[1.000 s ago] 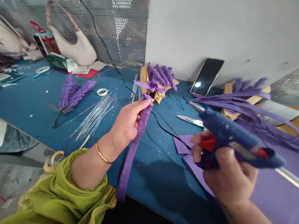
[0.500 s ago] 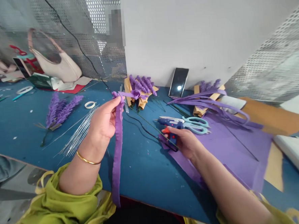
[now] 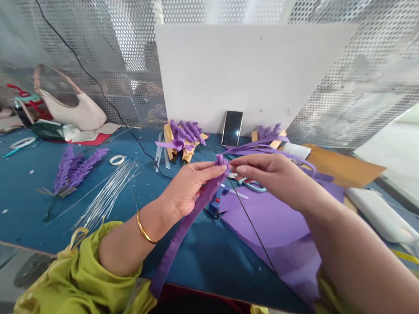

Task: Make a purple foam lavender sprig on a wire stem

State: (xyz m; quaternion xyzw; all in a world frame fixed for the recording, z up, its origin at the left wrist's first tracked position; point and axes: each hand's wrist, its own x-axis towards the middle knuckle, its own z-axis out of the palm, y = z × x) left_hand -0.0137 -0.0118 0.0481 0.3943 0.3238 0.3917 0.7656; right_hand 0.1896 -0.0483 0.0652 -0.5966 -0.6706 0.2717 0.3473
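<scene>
Between its thumb and fingers, my left hand (image 3: 192,184) pinches a long purple strip (image 3: 179,234) near its rolled top end; the rest hangs down to the table's front edge. My right hand (image 3: 263,168) has its fingertips pressed at the same rolled end. A thin dark green stem (image 3: 250,218) runs down from there over the purple sheets (image 3: 270,219). Partly behind the hands lie a blue glue gun (image 3: 216,201) and light-blue-handled scissors (image 3: 254,186) on the table.
Purple lavender sprigs (image 3: 66,173), silver wires (image 3: 107,196) and a tape roll (image 3: 117,160) lie left. Wrapped purple bunches (image 3: 185,137) and a phone (image 3: 232,128) are at the back; a white device (image 3: 381,215) lies right.
My right hand has let go of the glue gun and come up to my left hand. My left hand has moved right with the strip. The camera view has shifted.
</scene>
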